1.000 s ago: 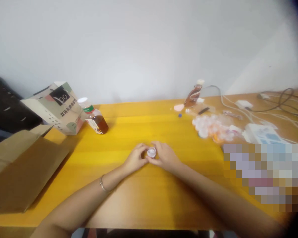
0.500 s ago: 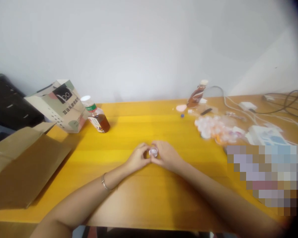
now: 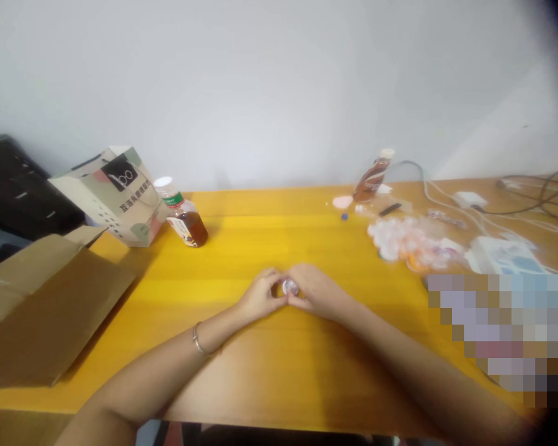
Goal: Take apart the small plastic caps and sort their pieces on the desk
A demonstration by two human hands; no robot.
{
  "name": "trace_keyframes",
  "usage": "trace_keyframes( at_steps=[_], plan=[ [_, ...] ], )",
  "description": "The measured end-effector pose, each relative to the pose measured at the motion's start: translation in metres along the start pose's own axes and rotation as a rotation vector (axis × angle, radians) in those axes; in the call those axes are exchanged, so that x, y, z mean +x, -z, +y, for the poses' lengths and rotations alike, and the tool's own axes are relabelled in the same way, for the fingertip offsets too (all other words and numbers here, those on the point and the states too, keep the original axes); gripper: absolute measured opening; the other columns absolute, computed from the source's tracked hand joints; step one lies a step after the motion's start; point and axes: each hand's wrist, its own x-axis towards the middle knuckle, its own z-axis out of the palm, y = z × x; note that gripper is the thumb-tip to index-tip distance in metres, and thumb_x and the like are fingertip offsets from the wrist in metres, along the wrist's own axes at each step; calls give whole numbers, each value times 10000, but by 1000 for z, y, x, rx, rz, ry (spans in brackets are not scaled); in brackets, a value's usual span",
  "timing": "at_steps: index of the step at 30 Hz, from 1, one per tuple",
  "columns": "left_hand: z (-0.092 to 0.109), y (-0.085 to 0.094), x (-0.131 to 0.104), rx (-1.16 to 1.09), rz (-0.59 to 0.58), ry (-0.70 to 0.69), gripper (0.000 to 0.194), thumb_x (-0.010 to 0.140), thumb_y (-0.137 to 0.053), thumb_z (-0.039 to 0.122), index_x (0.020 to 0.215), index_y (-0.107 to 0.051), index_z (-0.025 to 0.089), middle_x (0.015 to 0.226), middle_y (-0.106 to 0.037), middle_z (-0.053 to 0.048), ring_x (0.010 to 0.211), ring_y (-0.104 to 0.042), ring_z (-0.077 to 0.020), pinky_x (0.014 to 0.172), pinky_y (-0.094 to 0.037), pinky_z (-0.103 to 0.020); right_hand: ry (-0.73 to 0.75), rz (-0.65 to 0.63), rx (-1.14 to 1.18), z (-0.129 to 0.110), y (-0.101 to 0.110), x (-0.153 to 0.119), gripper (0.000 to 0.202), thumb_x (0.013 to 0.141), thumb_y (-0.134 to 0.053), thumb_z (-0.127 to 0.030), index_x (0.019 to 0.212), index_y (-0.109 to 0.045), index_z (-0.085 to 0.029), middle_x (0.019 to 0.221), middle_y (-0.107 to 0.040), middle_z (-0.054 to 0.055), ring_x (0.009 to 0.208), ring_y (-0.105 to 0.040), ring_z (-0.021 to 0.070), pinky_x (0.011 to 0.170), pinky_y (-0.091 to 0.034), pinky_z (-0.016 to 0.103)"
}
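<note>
Here, the left hand [image 3: 259, 296] and the right hand [image 3: 317, 292] are meeting above the yellow tabletop [image 3: 242, 359], and their curled fingers are holding between them one small clear container [image 3: 290, 287], near the front middle.

Yellow-brown wooden tabletop [image 3: 242, 238]. Left edge: brown cardboard box [image 3: 51, 316]; behind it, printed cream paper bag [image 3: 116, 201], white-capped clear bottle of amber liquid [image 3: 186, 220] just beside. Rear edge, right of centre: white-capped brown bottle [image 3: 372, 179], small blue round object [image 3: 345, 217] in front. Toward right edge: pale pink-and-orange cluster [image 3: 411, 241] (blurred, items indistinct), white-and-blue flat package [image 3: 506, 255], white and black cables [image 3: 516, 212].
</note>
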Motion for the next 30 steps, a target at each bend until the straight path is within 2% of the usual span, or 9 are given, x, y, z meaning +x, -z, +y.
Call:
trace_keyframes(
  at_steps=[4,5,10,14,16,20,22,26,30],
  plan=[
    [0,0,0,-9,-1,18,229,702,-635,198,926,-618,152,869,-581,-47,825,-529,-177,760,-423,-276,-245,-36,-66,-3,-4,2,184,801,-508,-355,831,-481,-176,623,-573,31,545,-516,166,507,-311,242],
    [0,0,0,-8,4,17,229,697,-639,195,921,-618,150,864,-582,-47,822,-530,-177,755,-425,-275,-266,-44,-64,-3,-4,2,179,807,-500,-351,838,-481,-175,624,-575,31,545,-519,166,504,-309,241],
    [-1,1,0,-20,26,-9,235,703,-642,191,935,-619,158,881,-593,-50,859,-538,-184,782,-422,-283,-105,-21,90,-6,5,3,62,756,-510,-214,795,-474,-181,758,-589,45,648,-524,156,587,-366,247],
    [-4,0,0,-21,23,-2,238,716,-641,212,950,-621,168,895,-601,-51,854,-542,-179,785,-425,-285,-156,1,171,-8,16,2,46,785,-488,-230,770,-478,-188,692,-571,18,591,-511,137,557,-371,243],
    [-4,-1,0,-17,22,15,244,715,-653,251,943,-626,167,887,-600,-51,844,-540,-180,772,-427,-285,-221,91,238,-3,19,2,102,788,-507,-285,830,-489,-193,697,-576,9,591,-524,133,557,-388,237],
    [-4,-1,0,-34,15,32,292,709,-671,303,967,-630,174,892,-595,-54,858,-539,-183,784,-423,-289,-507,372,257,35,22,7,265,747,-565,-390,907,-509,-186,695,-590,12,593,-554,143,554,-412,242],
    [-3,0,-1,-42,14,29,288,717,-664,300,976,-630,178,907,-594,-56,878,-539,-184,805,-418,-293,-606,437,221,65,21,11,254,735,-571,-381,881,-541,-176,697,-605,26,614,-570,158,576,-423,257],
    [-2,1,-1,-39,3,31,284,724,-656,295,982,-627,181,910,-590,-55,879,-537,-182,819,-416,-295,-665,473,163,118,9,19,242,732,-544,-323,902,-587,-157,734,-629,57,677,-578,187,629,-442,291],
    [-1,2,-2,-34,-2,33,269,736,-643,289,983,-627,184,902,-588,-54,872,-536,-180,809,-419,-291,-699,529,170,146,-6,30,312,721,-542,-278,994,-572,-130,791,-635,90,732,-589,214,683,-455,335]
  ],
)
